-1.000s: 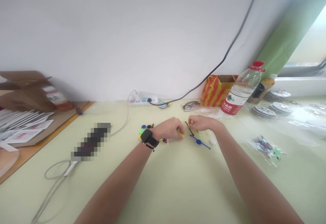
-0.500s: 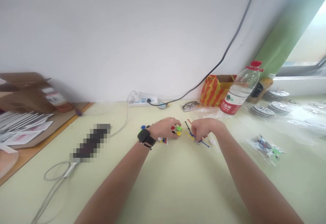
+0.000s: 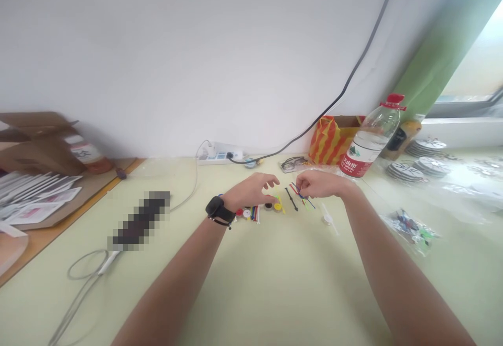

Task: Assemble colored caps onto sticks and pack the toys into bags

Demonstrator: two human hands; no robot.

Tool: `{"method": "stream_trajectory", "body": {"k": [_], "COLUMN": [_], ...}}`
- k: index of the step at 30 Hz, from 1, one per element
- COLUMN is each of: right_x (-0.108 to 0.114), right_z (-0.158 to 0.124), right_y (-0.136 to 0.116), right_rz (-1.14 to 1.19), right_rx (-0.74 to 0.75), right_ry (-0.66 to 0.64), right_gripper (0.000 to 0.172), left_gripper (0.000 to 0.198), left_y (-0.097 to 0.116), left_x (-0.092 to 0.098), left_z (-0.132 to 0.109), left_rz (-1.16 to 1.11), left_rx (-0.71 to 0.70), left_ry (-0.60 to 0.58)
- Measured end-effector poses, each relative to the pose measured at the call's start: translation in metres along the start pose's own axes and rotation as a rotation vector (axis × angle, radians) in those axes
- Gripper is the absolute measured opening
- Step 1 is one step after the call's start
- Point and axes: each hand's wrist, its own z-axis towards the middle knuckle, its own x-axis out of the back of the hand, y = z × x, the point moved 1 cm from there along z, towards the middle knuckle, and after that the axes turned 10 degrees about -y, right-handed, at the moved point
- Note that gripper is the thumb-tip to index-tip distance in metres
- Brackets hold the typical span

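My left hand [image 3: 251, 191], with a black watch [image 3: 216, 208] on the wrist, is open. Its thumb and fingers are apart just above a yellow round piece [image 3: 277, 206] and a yellow-green strip [image 3: 281, 204]. Beside it lie a black round piece [image 3: 268, 205], a white one [image 3: 247, 213], a red one [image 3: 239, 212] and several thin coloured strips [image 3: 255, 214]. My right hand [image 3: 319, 183] is closed, fingertips pinched on a thin blue arrow-shaped strip [image 3: 302, 195]; other strips there partly overlap it. A black arrow-shaped strip [image 3: 291, 199] lies between the hands.
A white strip with a round piece [image 3: 327, 219] lies right of centre. Farther right is a bag of small parts [image 3: 411, 228], with stacked white discs [image 3: 406, 172] behind. A large bottle [image 3: 365, 147] and a power strip [image 3: 220, 157] stand near the wall. A cable [image 3: 76, 309] runs at left.
My left hand has lifted off the round pieces, and its fingers have spread. My right hand has moved slightly away from me with the blue strip.
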Motion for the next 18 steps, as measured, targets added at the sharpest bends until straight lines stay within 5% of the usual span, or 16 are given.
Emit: {"method": "stream_trajectory", "body": {"k": [11,18], "right_x": [-0.007,-0.012], "right_z": [0.003,0.018], "right_y": [-0.03,-0.021], "right_rz": [0.509,0.305], "right_rx": [0.435,0.248], "right_ry": [0.213,0.292], "right_gripper": [0.013,0.024], "left_gripper": [0.019,0.014], "left_y": [0.039,0.025], "left_x": [0.005,0.006], "left_z": [0.003,0.001], "left_rz": [-0.232,-0.161], "left_rx": [-0.318,-0.198], "left_ry": [0.286,0.257]}}
